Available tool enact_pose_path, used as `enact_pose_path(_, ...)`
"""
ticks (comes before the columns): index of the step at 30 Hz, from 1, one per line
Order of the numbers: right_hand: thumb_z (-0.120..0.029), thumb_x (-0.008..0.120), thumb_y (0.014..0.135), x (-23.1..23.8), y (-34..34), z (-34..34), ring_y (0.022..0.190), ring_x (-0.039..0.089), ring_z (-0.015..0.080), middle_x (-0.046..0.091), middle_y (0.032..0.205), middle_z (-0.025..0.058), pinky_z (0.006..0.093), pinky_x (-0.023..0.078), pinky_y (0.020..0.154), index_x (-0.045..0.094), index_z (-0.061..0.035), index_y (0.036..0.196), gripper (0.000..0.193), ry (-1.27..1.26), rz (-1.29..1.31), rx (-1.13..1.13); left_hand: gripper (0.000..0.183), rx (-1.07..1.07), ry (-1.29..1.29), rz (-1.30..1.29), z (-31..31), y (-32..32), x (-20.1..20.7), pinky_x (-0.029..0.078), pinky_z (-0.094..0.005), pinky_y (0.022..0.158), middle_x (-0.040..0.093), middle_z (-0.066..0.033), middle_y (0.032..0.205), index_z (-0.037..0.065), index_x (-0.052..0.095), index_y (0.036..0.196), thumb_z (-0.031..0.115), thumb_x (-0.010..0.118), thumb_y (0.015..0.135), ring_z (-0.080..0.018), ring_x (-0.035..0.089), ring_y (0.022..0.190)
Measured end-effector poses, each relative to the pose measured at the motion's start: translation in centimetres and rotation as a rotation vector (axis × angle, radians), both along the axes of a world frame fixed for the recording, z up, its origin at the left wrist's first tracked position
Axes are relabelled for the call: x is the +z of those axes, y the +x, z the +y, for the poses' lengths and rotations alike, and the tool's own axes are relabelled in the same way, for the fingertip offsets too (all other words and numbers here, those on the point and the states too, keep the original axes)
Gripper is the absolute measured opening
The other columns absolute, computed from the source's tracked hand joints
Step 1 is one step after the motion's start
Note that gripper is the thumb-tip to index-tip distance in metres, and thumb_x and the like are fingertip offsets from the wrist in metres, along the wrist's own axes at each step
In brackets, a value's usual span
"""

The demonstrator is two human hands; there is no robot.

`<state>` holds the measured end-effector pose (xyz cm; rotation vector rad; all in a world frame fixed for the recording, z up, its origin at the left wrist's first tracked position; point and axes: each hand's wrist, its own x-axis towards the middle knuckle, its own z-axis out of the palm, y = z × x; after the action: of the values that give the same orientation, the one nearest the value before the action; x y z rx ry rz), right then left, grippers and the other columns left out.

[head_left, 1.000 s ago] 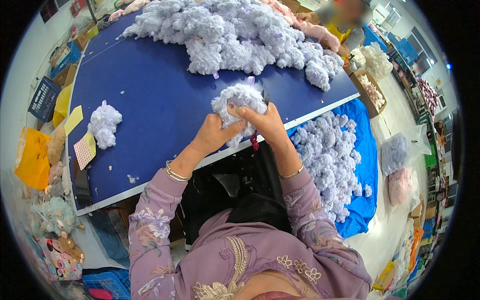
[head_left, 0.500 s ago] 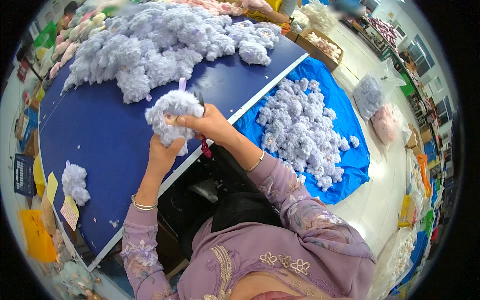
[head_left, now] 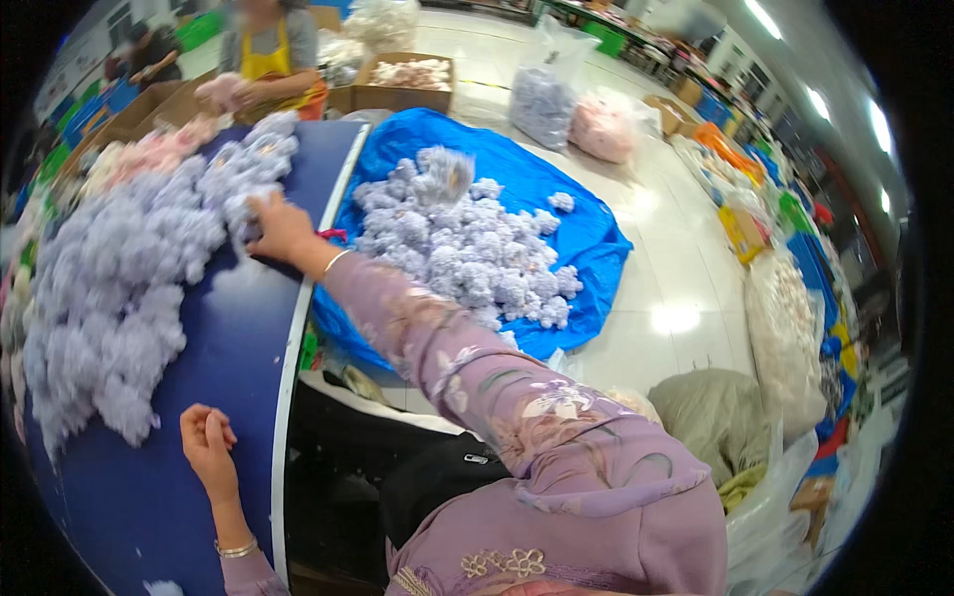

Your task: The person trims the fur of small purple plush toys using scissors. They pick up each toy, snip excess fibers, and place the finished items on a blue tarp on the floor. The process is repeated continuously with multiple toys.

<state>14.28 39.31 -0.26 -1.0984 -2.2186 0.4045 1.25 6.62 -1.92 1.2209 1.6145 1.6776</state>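
Observation:
My right hand (head_left: pixel 282 232) reaches over the table to the near end of a heap of fluffy lavender plush pieces (head_left: pixel 119 268). Its fingers pinch a lavender plush piece (head_left: pixel 244 207) there. A small red handle or tassel (head_left: pixel 333 235) pokes out beside that wrist; whatever it belongs to is hidden by the hand. Lower down, my left hand (head_left: pixel 209 445) hovers over the blue tabletop (head_left: pixel 234 368), fingers loosely bent and holding nothing. One blurred plush piece (head_left: pixel 444 179) is over the far side of the plush pile (head_left: pixel 467 248) on a blue sheet (head_left: pixel 596 233).
A pale table edge (head_left: pixel 291 377) runs between the tabletop and the floor sheet. At the far end stands a person in a yellow apron (head_left: pixel 266 55), handling pink plush. A cardboard box (head_left: pixel 405 99) and stuffed clear bags (head_left: pixel 542 104) stand beyond. More bags (head_left: pixel 780 328) line the right.
The view has swung right. My hands have parted and the plush piece they held has left them. My right hand has moved to the heap; a blurred piece now appears over the floor pile.

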Motion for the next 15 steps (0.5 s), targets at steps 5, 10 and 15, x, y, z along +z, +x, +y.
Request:
enact_pose_path(5, -0.034, 0.074, 0.067, -1.3, 0.4, 0.9, 0.085, 0.063, 0.0397, 0.054, 0.106, 0.0198, 0.0486, 0.052, 0.072, 0.052, -0.0145, 0.117, 0.058, 0.056, 0.116, -0.055, 0.009, -0.020, -0.018, 0.047, 2.9, -0.5, -0.6, 0.035, -0.0175, 0.050, 0.055, -0.0022, 0.079, 0.004, 0.051, 0.102, 0.012, 0.048, 0.098, -0.0045, 0.046, 0.059)
enact_pose_path(10, -0.034, 0.077, 0.062, -1.8, 1.3, -2.1, 0.083, 0.062, 0.0402, 0.055, 0.102, 0.0187, 0.0487, 0.051, 0.071, 0.056, -0.0118, 0.106, 0.054, 0.052, 0.202, 0.075, 0.016, 0.081, -0.052, 0.072, 2.4, -1.6, -2.1, 0.037, -0.0181, 0.052, 0.055, -0.0030, 0.086, 0.004, 0.051, 0.108, 0.017, 0.047, 0.100, -0.0059, 0.048, 0.066)
enact_pose_path(15, -0.031, 0.080, 0.058, -2.1, 1.8, -6.8, 0.084, 0.060, 0.0393, 0.054, 0.101, 0.0162, 0.0485, 0.049, 0.068, 0.056, -0.0112, 0.104, 0.056, 0.048, 0.232, 0.368, 0.037, 0.134, -0.164, 0.070, 1.3, -2.6, -1.5, 0.051, -0.0323, 0.083, 0.061, -0.0204, 0.111, -0.001, 0.051, 0.122, 0.019, 0.060, 0.092, -0.0271, 0.061, 0.096)
